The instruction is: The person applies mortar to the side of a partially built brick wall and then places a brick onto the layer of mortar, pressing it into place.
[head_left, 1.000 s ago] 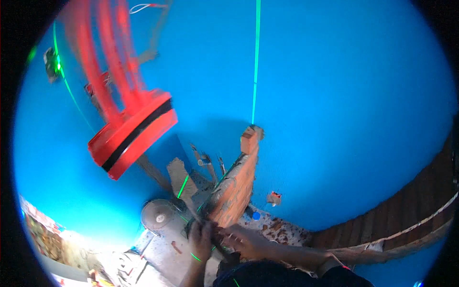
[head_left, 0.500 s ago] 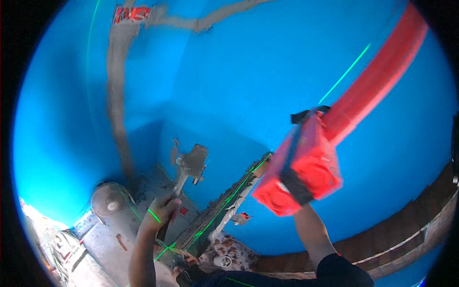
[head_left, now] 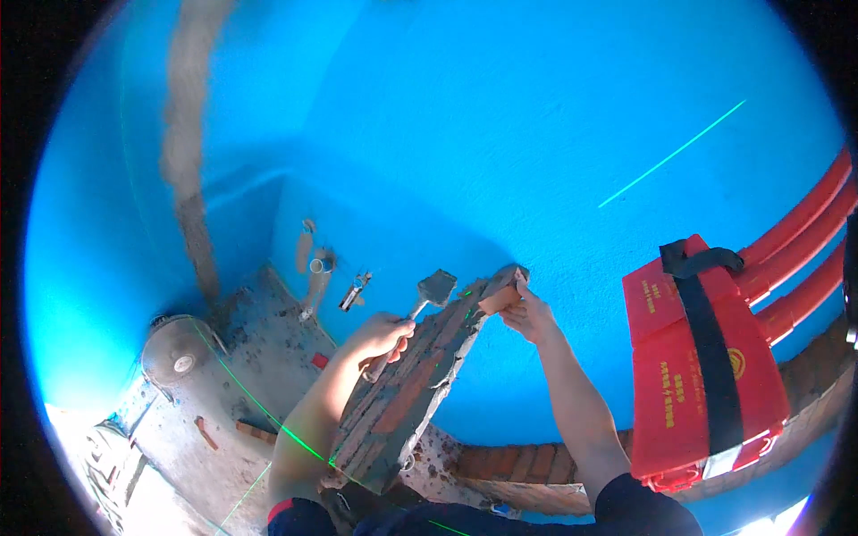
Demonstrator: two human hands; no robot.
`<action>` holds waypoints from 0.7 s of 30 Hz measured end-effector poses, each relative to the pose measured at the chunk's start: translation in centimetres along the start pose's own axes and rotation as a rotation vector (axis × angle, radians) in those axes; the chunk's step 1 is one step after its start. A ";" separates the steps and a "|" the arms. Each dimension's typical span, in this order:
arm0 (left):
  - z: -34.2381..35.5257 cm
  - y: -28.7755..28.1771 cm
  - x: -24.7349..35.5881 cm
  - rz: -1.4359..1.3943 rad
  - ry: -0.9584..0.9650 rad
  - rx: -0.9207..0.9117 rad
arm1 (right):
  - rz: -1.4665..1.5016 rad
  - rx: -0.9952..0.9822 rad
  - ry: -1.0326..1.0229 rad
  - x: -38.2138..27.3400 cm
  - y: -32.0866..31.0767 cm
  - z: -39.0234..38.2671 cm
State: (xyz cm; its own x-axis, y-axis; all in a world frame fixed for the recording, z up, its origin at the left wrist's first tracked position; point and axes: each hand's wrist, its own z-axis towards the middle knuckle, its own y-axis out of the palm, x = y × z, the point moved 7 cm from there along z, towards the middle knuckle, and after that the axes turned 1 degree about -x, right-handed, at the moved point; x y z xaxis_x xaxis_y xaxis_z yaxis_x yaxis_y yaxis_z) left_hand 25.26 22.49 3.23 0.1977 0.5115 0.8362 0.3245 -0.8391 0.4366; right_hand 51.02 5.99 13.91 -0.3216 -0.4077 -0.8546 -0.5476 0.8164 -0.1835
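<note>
My left hand point(head_left: 382, 338) is wrapped round the handle of a trowel point(head_left: 438, 288). The small grey blade points away from me, above the left side of a low brick wall point(head_left: 400, 420) with rough mortar on top. In my right hand point(head_left: 531, 314) is an orange-brown piece of brick point(head_left: 499, 301), pinched between thumb and fingers at the wall's far end. The brick piece touches or nearly touches the mortar there; I cannot tell which. Part of it is hidden by my fingers.
Red boxes point(head_left: 706, 357) with a black strap and red tubes point(head_left: 795, 241) hang at the right. A blue wall point(head_left: 420, 134) rises ahead, with pipe stubs point(head_left: 320, 265) low on it. A round lidded object point(head_left: 181, 357) and brick fragments point(head_left: 206, 433) are on the floor at left.
The trowel in my left hand has moved right, towards the wall's far end. The red boxes have shifted right in view, uncovering my right hand and the brick piece.
</note>
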 end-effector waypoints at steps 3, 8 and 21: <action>2.2 1.4 0.0 -0.044 -0.005 -0.056 | 0.014 -0.003 -0.039 -0.6 -0.1 -0.4; 4.0 3.5 0.6 -0.158 0.013 -0.147 | 0.006 0.049 -0.084 -0.9 0.3 -0.9; 6.0 6.5 1.3 -0.233 0.022 -0.158 | 0.018 0.062 -0.078 -0.6 -0.1 -0.7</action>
State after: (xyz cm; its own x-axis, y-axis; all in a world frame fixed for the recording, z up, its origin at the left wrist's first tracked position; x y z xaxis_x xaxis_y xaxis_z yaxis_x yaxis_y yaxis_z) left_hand 33.13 18.81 5.19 0.1138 0.6917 0.7132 0.2106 -0.7183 0.6631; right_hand 50.73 5.92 14.75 -0.2681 -0.3614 -0.8930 -0.4924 0.8482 -0.1954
